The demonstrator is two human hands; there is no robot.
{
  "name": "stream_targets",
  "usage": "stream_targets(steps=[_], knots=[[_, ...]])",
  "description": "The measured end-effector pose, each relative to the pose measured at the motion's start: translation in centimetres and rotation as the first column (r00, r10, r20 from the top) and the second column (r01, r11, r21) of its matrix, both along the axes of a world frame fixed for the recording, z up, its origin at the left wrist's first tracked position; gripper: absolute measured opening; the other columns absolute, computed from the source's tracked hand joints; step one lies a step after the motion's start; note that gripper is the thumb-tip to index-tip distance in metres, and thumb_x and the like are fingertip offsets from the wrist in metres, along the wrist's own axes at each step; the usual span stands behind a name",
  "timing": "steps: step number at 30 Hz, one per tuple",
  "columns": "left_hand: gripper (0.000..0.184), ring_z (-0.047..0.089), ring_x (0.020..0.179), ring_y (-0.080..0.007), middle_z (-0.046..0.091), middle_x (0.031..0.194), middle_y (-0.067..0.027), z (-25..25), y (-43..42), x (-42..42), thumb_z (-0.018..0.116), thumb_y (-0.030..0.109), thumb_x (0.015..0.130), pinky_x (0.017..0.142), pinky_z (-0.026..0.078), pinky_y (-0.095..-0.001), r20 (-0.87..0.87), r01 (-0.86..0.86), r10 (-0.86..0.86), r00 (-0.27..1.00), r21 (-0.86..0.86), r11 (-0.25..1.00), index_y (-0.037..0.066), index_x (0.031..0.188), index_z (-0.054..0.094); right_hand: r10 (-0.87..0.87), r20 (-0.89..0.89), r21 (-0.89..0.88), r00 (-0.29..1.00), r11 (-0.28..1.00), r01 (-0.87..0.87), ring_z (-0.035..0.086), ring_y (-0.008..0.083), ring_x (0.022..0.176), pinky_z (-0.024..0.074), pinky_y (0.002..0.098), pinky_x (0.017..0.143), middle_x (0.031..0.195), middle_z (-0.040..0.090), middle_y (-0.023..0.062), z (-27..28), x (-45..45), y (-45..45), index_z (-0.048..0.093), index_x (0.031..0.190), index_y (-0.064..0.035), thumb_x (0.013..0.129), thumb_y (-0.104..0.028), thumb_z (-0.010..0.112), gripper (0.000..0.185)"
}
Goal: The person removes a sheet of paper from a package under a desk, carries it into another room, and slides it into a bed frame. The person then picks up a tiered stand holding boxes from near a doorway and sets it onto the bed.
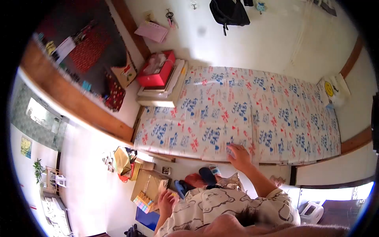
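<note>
My right hand (239,156) is at the front edge of a long surface draped in a white printed cloth (221,118). Its fingers stretch out over the cloth, with nothing seen in them; whether they touch it I cannot tell. Lower and to the left, my left hand (167,200) hangs beside my body with loosely bent fingers apart, and no held thing shows. Close to it is a cardboard box (147,183), with a row of colourful small sticks or packets (143,200) at its near side.
A red box (157,75) tops a stack at the cloth's left end. A white bag with a yellow smiley (333,91) stands at the right end. Slippers (195,180) lie on the floor by my feet. Bags (125,162) sit near the cardboard box. A black bag (229,12) hangs on the wall.
</note>
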State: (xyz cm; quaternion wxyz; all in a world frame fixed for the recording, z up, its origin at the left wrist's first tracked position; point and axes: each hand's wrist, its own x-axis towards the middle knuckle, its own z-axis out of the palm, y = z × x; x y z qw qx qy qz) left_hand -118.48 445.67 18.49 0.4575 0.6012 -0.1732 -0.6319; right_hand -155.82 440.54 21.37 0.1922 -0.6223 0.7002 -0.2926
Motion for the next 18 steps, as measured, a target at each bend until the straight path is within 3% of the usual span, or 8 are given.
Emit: stream_targets(steps=[2, 3, 5, 8, 10, 12, 17, 18], knots=[[0.022, 0.052, 0.067, -0.0127, 0.055, 0.084, -0.0063, -0.8, 0.8, 0.1, 0.046, 0.011, 0.079, 0.055, 0.042, -0.0231, -0.206, 0.126, -0.148, 0.967, -0.117, 0.985, 0.007, 0.101, 0.047, 0.033, -0.203, -0.329, 0.979, 0.939, -0.1, 0.047, 0.0291, 0.093, 0.0394, 0.0357, 0.077, 0.098, 0.052, 0.0117, -1.2, 1.0, 3.1, 0.046, 0.105, -0.007, 0.068, -0.018, 0.056, 0.04], [0.022, 0.052, 0.067, -0.0127, 0.055, 0.084, -0.0063, -0.9, 1.3, -0.3, 0.046, 0.011, 0.079, 0.055, 0.042, -0.0231, -0.214, 0.125, -0.149, 0.965, -0.121, 0.985, 0.007, 0.101, 0.047, 0.032, -0.211, -0.331, 0.977, 0.938, -0.102, 0.047, 0.0291, 0.093, 0.0394, 0.0357, 0.077, 0.098, 0.052, 0.0117, -0.8, 1.9, 4.9, 0.046, 0.105, -0.007, 0.068, -0.018, 0.056, 0.04], [0.022, 0.053, 0.068, -0.0119, 0.056, 0.085, -0.0049, -1.0, 2.4, -1.1, 0.046, 0.011, 0.08, 0.056, 0.043, -0.0228, -0.082, 0.229, -0.236, 0.968, -0.095, 0.969, 0.008, 0.101, 0.048, -0.011, 0.068, -0.097, 0.998, 0.995, 0.018, 0.048, 0.0304, 0.09, 0.0394, 0.0362, 0.076, 0.096, 0.052, 0.0124, 0.4, 3.7, 8.5, 0.047, 0.103, -0.006, 0.068, -0.017, 0.056, 0.037], [0.021, 0.054, 0.07, -0.0113, 0.056, 0.087, -0.0034, -1.5, 4.6, -1.7, 0.046, 0.012, 0.08, 0.057, 0.043, -0.0224, -0.12, 0.289, -0.298, 0.947, -0.085, 0.954, 0.009, 0.101, 0.049, -0.043, 0.062, -0.273, 0.997, 0.96, 0.058, 0.049, 0.0315, 0.087, 0.04, 0.0369, 0.074, 0.095, 0.052, 0.0131, 1.1, 5.1, 13.2, 0.048, 0.101, -0.0056, 0.068, -0.015, 0.055, 0.035], [0.021, 0.054, 0.071, -0.0112, 0.057, 0.087, -0.0026, -1.1, 6.1, -2.5, 0.046, 0.014, 0.08, 0.057, 0.043, -0.022, -0.1, 0.278, -0.283, 0.954, -0.061, 0.959, 0.01, 0.1, 0.05, -0.044, 0.015, -0.248, 0.999, 0.968, 0.047, 0.052, 0.0286, 0.084, 0.0419, 0.0356, 0.071, 0.092, 0.054, 0.0123, 1.3, 5.3, 16.9, 0.05, 0.1, -0.0062, 0.069, -0.013, 0.055, 0.032], [0.021, 0.054, 0.07, -0.0112, 0.057, 0.085, -0.0024, -1.2, 6.8, -3.3, 0.047, 0.015, 0.08, 0.059, 0.043, -0.0219, -0.008, 0.405, -0.407, 0.914, -0.06, 0.912, 0.01, 0.1, 0.05, -0.064, 0.213, -0.026, 0.975, 0.997, 0.071, 0.056, 0.0242, 0.079, 0.0437, 0.0321, 0.068, 0.086, 0.058, 0.0115, 0.7, 5.0, 20.5, 0.051, 0.096, -0.0048, 0.071, -0.01, 0.055, 0.026], [0.026, 0.053, 0.076, -0.0148, 0.055, 0.09, -0.0065, -5.2, 5.0, -6.3, 0.049, 0.019, 0.079, 0.065, 0.042, -0.0257, 0.158, 0.631, -0.611, 0.775, -0.169, 0.757, 0.005, 0.101, 0.049, -0.282, 0.189, 0.037, 0.941, 0.959, 0.28, 0.059, 0.021, 0.075, 0.0453, 0.0299, 0.066, 0.082, 0.059, 0.0109, -2.4, 4.7, 29.3, 0.052, 0.096, -0.0053, 0.073, -0.011, 0.053, 0.024], [0.03, 0.051, 0.082, -0.0195, 0.053, 0.094, -0.0101, -5.1, 4.1, -7.5, 0.05, 0.021, 0.079, 0.068, 0.042, -0.0288, 0.466, 0.715, -0.57, 0.677, -0.229, 0.661, 0.003, 0.102, 0.047, -0.351, 0.178, 0.095, 0.919, 0.936, 0.339, 0.059, 0.0212, 0.075, 0.0455, 0.0297, 0.067, 0.082, 0.06, 0.0114, -2.7, 4.8, 30.6, 0.052, 0.096, -0.0058, 0.073, -0.011, 0.053, 0.023]])
